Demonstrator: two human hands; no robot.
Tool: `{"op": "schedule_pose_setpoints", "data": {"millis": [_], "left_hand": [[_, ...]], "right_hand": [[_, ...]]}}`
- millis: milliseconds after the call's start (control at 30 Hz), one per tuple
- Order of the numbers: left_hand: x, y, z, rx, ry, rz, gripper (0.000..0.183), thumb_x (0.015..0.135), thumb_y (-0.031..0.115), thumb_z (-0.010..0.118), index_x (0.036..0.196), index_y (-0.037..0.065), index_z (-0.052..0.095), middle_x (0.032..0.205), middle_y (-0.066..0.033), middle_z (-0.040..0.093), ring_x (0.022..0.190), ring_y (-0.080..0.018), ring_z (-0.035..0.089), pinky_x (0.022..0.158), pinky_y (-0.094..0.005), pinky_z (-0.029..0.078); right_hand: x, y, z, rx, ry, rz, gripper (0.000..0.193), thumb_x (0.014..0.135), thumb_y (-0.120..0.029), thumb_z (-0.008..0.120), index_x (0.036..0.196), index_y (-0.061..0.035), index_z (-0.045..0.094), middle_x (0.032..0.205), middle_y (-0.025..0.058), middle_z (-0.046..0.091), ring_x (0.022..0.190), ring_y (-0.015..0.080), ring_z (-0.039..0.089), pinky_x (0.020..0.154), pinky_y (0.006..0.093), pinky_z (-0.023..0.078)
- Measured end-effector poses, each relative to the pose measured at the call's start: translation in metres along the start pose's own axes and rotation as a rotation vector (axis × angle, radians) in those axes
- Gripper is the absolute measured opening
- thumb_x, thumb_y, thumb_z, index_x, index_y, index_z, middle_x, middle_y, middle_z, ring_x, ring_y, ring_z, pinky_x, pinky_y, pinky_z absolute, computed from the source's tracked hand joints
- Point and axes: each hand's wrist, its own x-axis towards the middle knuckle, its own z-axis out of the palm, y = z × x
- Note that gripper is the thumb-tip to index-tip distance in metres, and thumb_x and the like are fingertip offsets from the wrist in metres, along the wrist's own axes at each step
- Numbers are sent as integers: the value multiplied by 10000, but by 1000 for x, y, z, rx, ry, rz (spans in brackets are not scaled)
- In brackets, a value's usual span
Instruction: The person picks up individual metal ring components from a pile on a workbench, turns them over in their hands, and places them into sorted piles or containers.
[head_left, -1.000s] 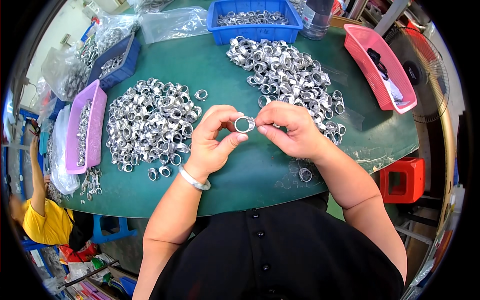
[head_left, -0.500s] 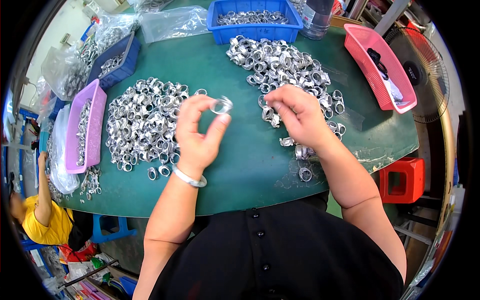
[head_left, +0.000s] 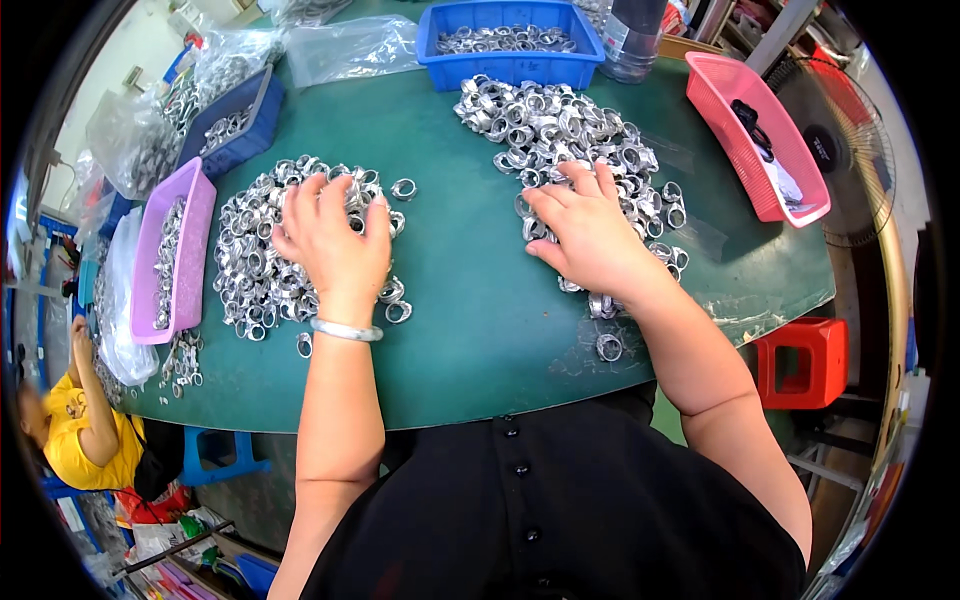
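Two heaps of small silvery metal rings with raised lugs lie on the green tabletop. Over the left ring heap (head_left: pixel 255 250) is my left hand (head_left: pixel 335 240), a pale bangle (head_left: pixel 346 330) at its wrist. Its fingers are spread and bent toward the rings, and no ring shows in its grasp. My right hand (head_left: pixel 590 230) rests palm down on the near part of the right ring heap (head_left: pixel 560 120), fingers apart. Whatever lies under that palm is hidden. A single ring (head_left: pixel 403 189) sits just right of the left heap, and another ring (head_left: pixel 608 347) lies near the table's front edge.
At the back stands a blue bin (head_left: pixel 510 70) of rings beside a plastic bottle (head_left: pixel 632 40). A purple basket (head_left: pixel 190 235) and a dark blue bin (head_left: pixel 240 140) are on the left. On the right are a pink basket (head_left: pixel 740 130) and a red stool (head_left: pixel 805 360). A person in yellow (head_left: pixel 90 440) works at far left.
My left hand has moved left onto its heap and no longer pinches the ring it held up. My right hand has opened from a pinch and flattened onto the right heap.
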Motion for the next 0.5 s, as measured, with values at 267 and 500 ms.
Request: {"op": "schedule_pose_setpoints", "data": {"millis": [267, 500], "left_hand": [[-17, 40, -2, -352, -340, 363, 411, 777, 173, 679, 1165, 71, 590, 1124, -114, 560, 1134, -294, 487, 1022, -474, 268], [-28, 50, -3, -399, -645, 401, 401, 828, 285, 663, 1163, 78, 587, 1159, -75, 539, 1205, -310, 430, 1039, -557, 213]], "right_hand": [[0, -3, 2, 248, -60, -249, 452, 752, -134, 706, 1188, -110, 590, 1114, 59, 623, 1190, 282, 476, 1072, 599, 204], [3, -6, 4, 468, -49, -321, 483, 728, -84, 699, 1188, -85, 551, 1031, 71, 611, 1063, 271, 536, 1038, 474, 300]]}}
